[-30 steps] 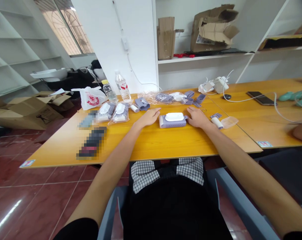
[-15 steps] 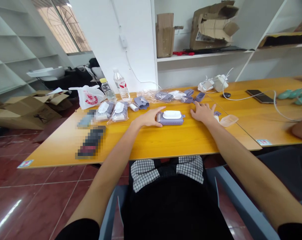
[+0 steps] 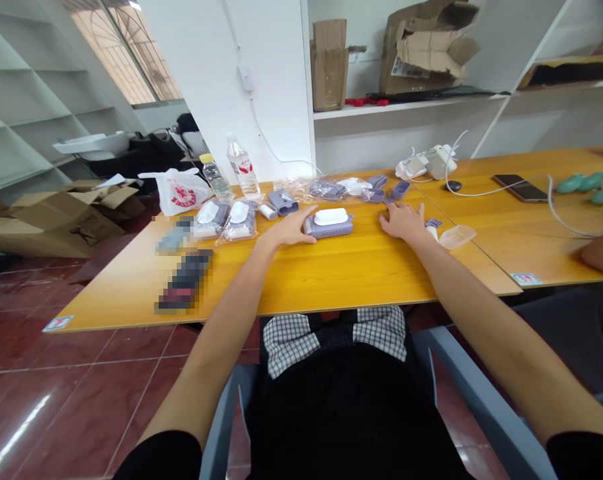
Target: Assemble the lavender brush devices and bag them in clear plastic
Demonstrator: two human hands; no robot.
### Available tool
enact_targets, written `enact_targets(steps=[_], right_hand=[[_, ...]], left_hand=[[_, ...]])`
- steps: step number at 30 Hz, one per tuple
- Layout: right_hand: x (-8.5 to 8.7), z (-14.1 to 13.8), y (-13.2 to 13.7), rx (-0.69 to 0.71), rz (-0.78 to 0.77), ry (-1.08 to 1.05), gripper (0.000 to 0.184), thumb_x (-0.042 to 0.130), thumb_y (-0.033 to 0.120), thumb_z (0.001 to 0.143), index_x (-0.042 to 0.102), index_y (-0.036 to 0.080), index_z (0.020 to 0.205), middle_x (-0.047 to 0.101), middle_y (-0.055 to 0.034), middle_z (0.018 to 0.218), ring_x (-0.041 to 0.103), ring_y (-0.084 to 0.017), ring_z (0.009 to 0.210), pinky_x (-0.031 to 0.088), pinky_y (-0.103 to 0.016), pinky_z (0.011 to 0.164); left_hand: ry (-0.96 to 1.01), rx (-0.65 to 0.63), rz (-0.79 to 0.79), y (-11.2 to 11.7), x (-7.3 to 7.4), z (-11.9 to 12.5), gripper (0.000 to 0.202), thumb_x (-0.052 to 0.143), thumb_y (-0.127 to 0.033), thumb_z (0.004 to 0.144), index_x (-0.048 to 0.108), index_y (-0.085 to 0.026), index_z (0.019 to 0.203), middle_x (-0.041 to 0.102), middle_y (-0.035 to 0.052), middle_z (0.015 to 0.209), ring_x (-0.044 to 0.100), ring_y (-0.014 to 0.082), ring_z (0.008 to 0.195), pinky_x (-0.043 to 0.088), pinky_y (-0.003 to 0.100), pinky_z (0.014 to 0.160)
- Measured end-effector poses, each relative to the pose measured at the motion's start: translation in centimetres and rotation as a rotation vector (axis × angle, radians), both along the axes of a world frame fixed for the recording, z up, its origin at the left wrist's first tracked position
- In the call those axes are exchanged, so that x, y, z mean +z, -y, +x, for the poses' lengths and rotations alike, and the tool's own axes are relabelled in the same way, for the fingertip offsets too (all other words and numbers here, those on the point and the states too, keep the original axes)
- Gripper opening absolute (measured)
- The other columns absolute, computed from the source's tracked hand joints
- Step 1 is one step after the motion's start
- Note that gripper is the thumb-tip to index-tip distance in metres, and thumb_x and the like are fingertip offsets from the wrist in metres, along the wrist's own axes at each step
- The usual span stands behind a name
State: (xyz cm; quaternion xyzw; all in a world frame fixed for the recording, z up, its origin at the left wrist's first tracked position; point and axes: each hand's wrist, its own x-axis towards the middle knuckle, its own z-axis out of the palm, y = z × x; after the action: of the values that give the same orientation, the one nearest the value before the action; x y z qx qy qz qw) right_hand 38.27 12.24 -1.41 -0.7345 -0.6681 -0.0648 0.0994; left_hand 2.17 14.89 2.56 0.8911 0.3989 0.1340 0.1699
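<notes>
A purple case with a perforated side lies on the table, with a white bristled brush on its top. My left hand has its thumb and fingers around the left end of this case. To the right, apart from the case, my right hand rests low over the table with its fingers spread. Small purple parts lie just beyond its fingertips; whether it touches the nearest one I cannot tell. A translucent shallow lid is right of that hand, beside a small white and purple piece partly hidden by the wrist.
Two bagged kits lie at the left, near a purple holder. Behind them stand a water bottle and a white plastic bag. A phone, cables and chargers are at the right, with another person's arm.
My left hand has slid the purple case with its brush a little to the left, away from my right hand. The right hand stays nearly where it was, fingers still spread.
</notes>
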Motion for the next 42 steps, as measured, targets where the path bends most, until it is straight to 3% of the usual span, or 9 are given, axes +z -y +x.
enact_targets(steps=[4,7,13,18,21,25,31,37,42], right_hand=[[1.5,-1.5,2.5,0.026,-0.041,0.050,0.053,0.051,0.043,0.101,0.071,0.010,0.138,0.077,-0.0265,0.123,0.071,-0.044,0.119,0.038,-0.068,0.111],[2.3,-3.0,5.5,0.073,-0.077,0.054,0.045,0.052,0.044,0.101,0.081,0.013,0.116,0.079,-0.0269,0.114,0.073,-0.045,0.113,0.043,-0.065,0.105],[3.1,-5.0,9.8,0.180,-0.113,-0.125,0.034,0.062,0.046,0.098,0.085,0.022,0.092,0.083,-0.0193,0.098,0.077,-0.042,0.099,0.055,-0.051,0.085],[4.2,-4.2,10.6,0.511,-0.280,-0.591,0.046,0.072,0.066,0.092,0.082,0.026,0.072,0.079,-0.0067,0.070,0.072,-0.026,0.068,0.053,-0.039,0.065],[4.2,-3.4,10.8,0.543,-0.427,-0.894,0.053,0.078,0.076,0.084,0.085,0.024,0.076,0.076,-0.0069,0.066,0.068,-0.022,0.060,0.053,-0.036,0.058],[3.6,-2.9,10.7,0.610,-0.512,-1.147,0.046,0.090,0.065,0.078,0.087,0.023,0.095,0.083,-0.0083,0.085,0.073,-0.022,0.072,0.060,-0.038,0.069],[1.9,-3.7,10.1,0.655,-0.403,-1.474,0.041,0.100,0.045,0.069,0.073,0.024,0.092,0.085,-0.0079,0.115,0.079,-0.025,0.104,0.061,-0.040,0.089],[0.9,-4.5,9.6,0.606,-0.309,-1.562,0.073,0.105,0.035,0.059,0.065,0.030,0.120,0.085,-0.0037,0.105,0.081,-0.025,0.095,0.061,-0.050,0.101],[0.7,-4.8,9.5,0.642,-0.302,-1.482,0.066,0.104,0.040,0.061,0.072,0.025,0.116,0.084,-0.0078,0.109,0.080,-0.026,0.095,0.061,-0.053,0.102]], left_hand=[[0.017,0.035,0.105,3.0,1.4,0.8,0.103,0.087,-0.034,0.079,0.037,-0.023,0.168,0.042,0.0163,0.176,0.040,0.0391,0.163,0.031,0.056,0.135],[0.202,0.047,0.270,7.4,2.1,2.0,0.068,0.077,-0.031,0.091,0.054,-0.024,0.155,0.058,0.0118,0.163,0.050,0.0343,0.154,0.037,0.055,0.132],[0.235,-0.148,0.200,13.8,0.5,4.7,0.030,0.066,-0.028,0.102,0.071,-0.024,0.131,0.074,0.0092,0.135,0.067,0.0275,0.132,0.052,0.049,0.120],[0.059,-0.107,0.151,14.7,-1.3,5.7,0.041,0.068,-0.034,0.103,0.067,-0.024,0.143,0.069,0.0115,0.146,0.064,0.0297,0.137,0.049,0.050,0.123],[-0.019,-0.072,0.168,15.4,-1.7,6.1,0.047,0.064,-0.041,0.106,0.063,-0.022,0.149,0.063,0.0141,0.155,0.058,0.0330,0.144,0.046,0.053,0.125],[-0.070,-0.070,0.191,16.4,-1.8,6.3,0.044,0.058,-0.044,0.109,0.065,-0.027,0.149,0.060,0.0113,0.159,0.054,0.0340,0.147,0.044,0.056,0.124],[-0.003,-0.017,0.204,16.3,-2.1,6.1,0.041,0.064,-0.039,0.105,0.068,-0.026,0.144,0.067,0.0109,0.137,0.063,0.0304,0.129,0.051,0.049,0.115],[-0.054,0.058,0.226,15.9,-2.4,6.1,0.044,0.051,-0.032,0.110,0.061,-0.019,0.151,0.065,0.0138,0.151,0.058,0.0335,0.139,0.048,0.053,0.118],[-0.086,0.052,0.217,15.8,-2.3,6.3,0.036,0.050,-0.031,0.111,0.072,-0.022,0.137,0.069,0.0121,0.144,0.060,0.0336,0.134,0.051,0.054,0.112]])
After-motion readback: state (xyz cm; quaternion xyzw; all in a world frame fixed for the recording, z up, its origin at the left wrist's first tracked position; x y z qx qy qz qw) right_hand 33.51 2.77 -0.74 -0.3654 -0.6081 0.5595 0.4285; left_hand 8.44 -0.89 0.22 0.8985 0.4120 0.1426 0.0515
